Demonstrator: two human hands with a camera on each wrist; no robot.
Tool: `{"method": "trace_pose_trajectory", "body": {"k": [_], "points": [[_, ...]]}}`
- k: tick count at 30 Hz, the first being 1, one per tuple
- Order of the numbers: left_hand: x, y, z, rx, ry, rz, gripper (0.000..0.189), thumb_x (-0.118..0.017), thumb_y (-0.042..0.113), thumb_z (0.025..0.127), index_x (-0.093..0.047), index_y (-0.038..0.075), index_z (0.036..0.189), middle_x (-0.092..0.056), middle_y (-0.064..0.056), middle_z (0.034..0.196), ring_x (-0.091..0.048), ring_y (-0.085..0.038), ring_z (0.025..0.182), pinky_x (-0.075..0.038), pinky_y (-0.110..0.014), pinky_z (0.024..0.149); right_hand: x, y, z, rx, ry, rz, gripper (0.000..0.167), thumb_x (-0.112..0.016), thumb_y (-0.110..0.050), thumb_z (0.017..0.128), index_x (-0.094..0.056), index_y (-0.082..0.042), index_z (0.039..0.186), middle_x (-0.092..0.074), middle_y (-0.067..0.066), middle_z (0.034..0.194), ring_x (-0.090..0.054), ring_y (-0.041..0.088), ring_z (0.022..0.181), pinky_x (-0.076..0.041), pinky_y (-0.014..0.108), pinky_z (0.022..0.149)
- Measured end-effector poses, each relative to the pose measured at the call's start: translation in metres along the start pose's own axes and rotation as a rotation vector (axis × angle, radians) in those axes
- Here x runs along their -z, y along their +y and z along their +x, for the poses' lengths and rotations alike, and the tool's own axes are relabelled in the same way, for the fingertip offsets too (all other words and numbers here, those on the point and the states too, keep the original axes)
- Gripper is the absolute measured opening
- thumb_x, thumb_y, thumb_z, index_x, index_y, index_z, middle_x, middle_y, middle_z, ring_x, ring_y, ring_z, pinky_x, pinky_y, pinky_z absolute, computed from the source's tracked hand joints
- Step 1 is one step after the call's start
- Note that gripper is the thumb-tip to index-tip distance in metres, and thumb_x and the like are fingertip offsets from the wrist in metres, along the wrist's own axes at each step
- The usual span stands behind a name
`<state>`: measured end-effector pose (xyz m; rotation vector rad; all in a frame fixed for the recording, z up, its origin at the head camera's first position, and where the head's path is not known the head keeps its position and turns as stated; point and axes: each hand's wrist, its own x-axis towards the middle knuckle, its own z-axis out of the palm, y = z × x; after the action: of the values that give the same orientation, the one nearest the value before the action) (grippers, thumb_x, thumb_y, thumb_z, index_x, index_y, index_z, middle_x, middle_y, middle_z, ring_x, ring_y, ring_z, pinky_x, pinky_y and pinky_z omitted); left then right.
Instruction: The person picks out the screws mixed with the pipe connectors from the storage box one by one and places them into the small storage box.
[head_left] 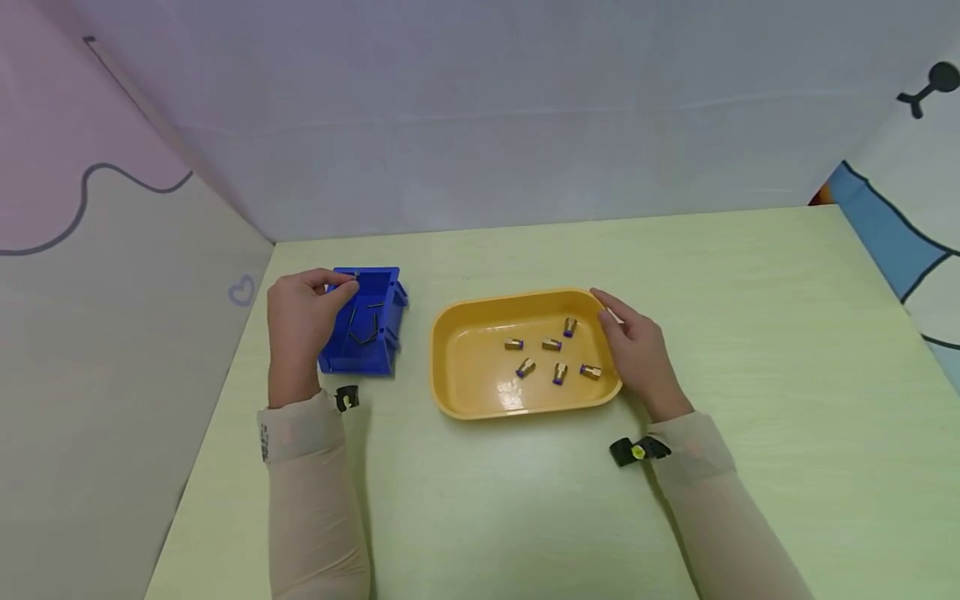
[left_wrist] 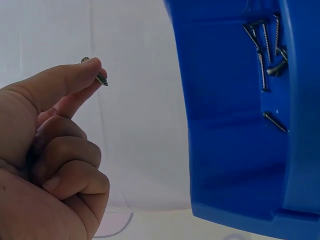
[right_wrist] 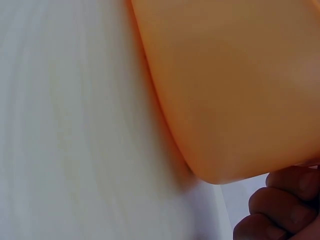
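My left hand (head_left: 303, 321) pinches a small dark screw (left_wrist: 103, 79) between thumb and index finger, its threaded tip poking out; the other fingers are curled in. It hovers over the left side of a blue bin (head_left: 358, 365). Inside the bin lie several loose screws (left_wrist: 263, 75). My right hand (head_left: 643, 358) grips the right end of a yellow tray (head_left: 468, 371), thumb at the rim and fingers along the outside wall. Several brass fittings (head_left: 551, 343) with blue collars are scattered in the tray, mostly toward its middle and right. In the right wrist view, curled fingers (right_wrist: 280, 205) show beneath the tray wall.
Bin and tray stand side by side on a pale wood-grain table (head_left: 750, 333), a narrow gap between them. A light cloth wall (head_left: 525, 150) rises behind the table's back edge, and a patterned panel (head_left: 112, 333) stands along the left.
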<state>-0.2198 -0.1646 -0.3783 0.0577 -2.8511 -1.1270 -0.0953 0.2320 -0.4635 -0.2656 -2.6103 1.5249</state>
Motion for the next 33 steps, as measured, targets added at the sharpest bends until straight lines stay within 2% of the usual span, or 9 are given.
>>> {"method": "trace_pose_trajectory", "body": {"k": [6, 13, 18, 26, 29, 33], "points": [[0.001, -0.007, 0.003, 0.028, -0.059, 0.023, 0.024, -0.074, 0.034, 0.091, -0.080, 0.014, 0.103, -0.036, 0.002, 0.059, -0.037, -0.022, 0.057, -0.028, -0.035, 0.048, 0.001, 0.000, 0.000, -0.001, -0.001, -0.005, 0.043, -0.045, -0.035, 0.107, -0.051, -0.023, 0.148, -0.056, 0.016, 0.077, -0.052, 0.020, 0.057, -0.045, 0.024, 0.051], [0.005, -0.011, 0.003, 0.058, -0.129, 0.083, 0.027, -0.073, 0.034, 0.092, -0.078, 0.012, 0.107, -0.044, -0.002, 0.069, -0.041, -0.022, 0.063, -0.031, -0.034, 0.053, 0.001, 0.000, -0.001, -0.003, 0.004, -0.016, 0.043, -0.044, -0.036, 0.107, -0.051, -0.023, 0.148, -0.055, 0.015, 0.079, -0.052, 0.020, 0.059, -0.044, 0.023, 0.052], [0.005, -0.016, 0.004, 0.072, -0.125, 0.107, 0.025, -0.073, 0.034, 0.091, -0.078, 0.013, 0.106, -0.048, -0.002, 0.069, -0.044, -0.022, 0.061, -0.032, -0.034, 0.051, 0.000, 0.001, 0.000, -0.001, 0.005, -0.016, 0.043, -0.044, -0.037, 0.107, -0.051, -0.024, 0.148, -0.057, 0.015, 0.082, -0.052, 0.020, 0.059, -0.044, 0.024, 0.052], [0.004, -0.023, 0.008, 0.063, -0.117, 0.117, 0.027, -0.073, 0.034, 0.091, -0.078, 0.013, 0.106, -0.047, -0.003, 0.069, -0.045, -0.022, 0.062, -0.033, -0.034, 0.051, 0.000, 0.003, 0.000, 0.013, 0.015, -0.019, 0.043, -0.044, -0.037, 0.107, -0.051, -0.024, 0.147, -0.064, 0.015, 0.099, -0.054, 0.022, 0.061, -0.045, 0.023, 0.053], [0.005, -0.024, 0.008, 0.066, -0.132, 0.117, 0.027, -0.073, 0.033, 0.092, -0.077, 0.012, 0.109, -0.047, -0.004, 0.072, -0.045, -0.023, 0.064, -0.033, -0.034, 0.053, 0.000, 0.003, 0.000, 0.017, 0.015, -0.012, 0.043, -0.044, -0.037, 0.107, -0.052, -0.024, 0.147, -0.064, 0.015, 0.094, -0.055, 0.023, 0.061, -0.045, 0.024, 0.052], [0.006, -0.023, 0.007, 0.061, -0.126, 0.113, 0.030, -0.072, 0.035, 0.092, -0.077, 0.013, 0.112, -0.046, -0.004, 0.073, -0.044, -0.023, 0.063, -0.033, -0.035, 0.052, 0.001, 0.004, 0.000, 0.024, 0.016, -0.009, 0.042, -0.044, -0.036, 0.107, -0.052, -0.024, 0.146, -0.057, 0.015, 0.077, -0.054, 0.022, 0.057, -0.045, 0.025, 0.050]]}}
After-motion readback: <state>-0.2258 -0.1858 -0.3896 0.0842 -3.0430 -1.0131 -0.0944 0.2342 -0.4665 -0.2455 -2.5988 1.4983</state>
